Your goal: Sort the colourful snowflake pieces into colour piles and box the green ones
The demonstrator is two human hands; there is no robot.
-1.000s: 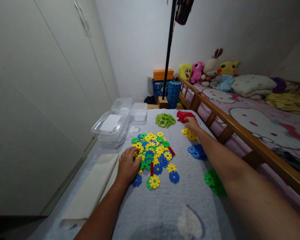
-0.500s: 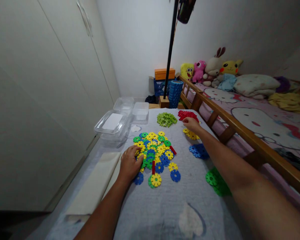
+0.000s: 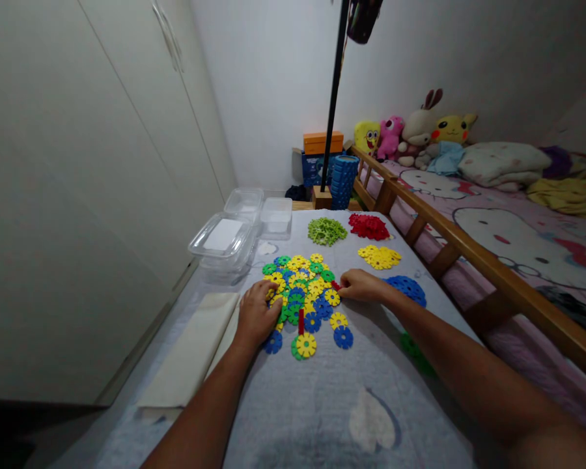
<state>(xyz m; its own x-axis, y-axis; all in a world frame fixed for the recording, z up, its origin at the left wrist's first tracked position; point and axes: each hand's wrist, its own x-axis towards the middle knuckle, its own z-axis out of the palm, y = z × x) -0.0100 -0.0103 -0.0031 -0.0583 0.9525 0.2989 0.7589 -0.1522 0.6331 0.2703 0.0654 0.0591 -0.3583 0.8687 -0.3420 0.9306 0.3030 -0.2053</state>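
A mixed pile of yellow, blue and green notched plastic discs [image 3: 297,286] lies in the middle of the cloth-covered table. My left hand [image 3: 258,311] rests at the pile's left edge, thumb apart from the fingers, and appears to hold nothing. At the right edge, the fingertips of my right hand [image 3: 360,286] are pinched on a small red plastic strip [image 3: 335,285], which is partly hidden. A second red strip [image 3: 301,322] stays near the front of the pile, above a yellow disc [image 3: 306,345].
Sorted heaps sit beyond and to the right: light green pieces [image 3: 327,231], red pieces [image 3: 368,227], yellow discs [image 3: 379,256], blue discs [image 3: 407,290] and green discs [image 3: 415,352]. Clear plastic boxes [image 3: 222,236] and a folded beige cloth [image 3: 190,352] are left. A wooden bed rail [image 3: 434,225] borders the right.
My right hand has come back from the red heap to the pile's right edge and closed on the red strip there. The left hand has stayed on the pile.
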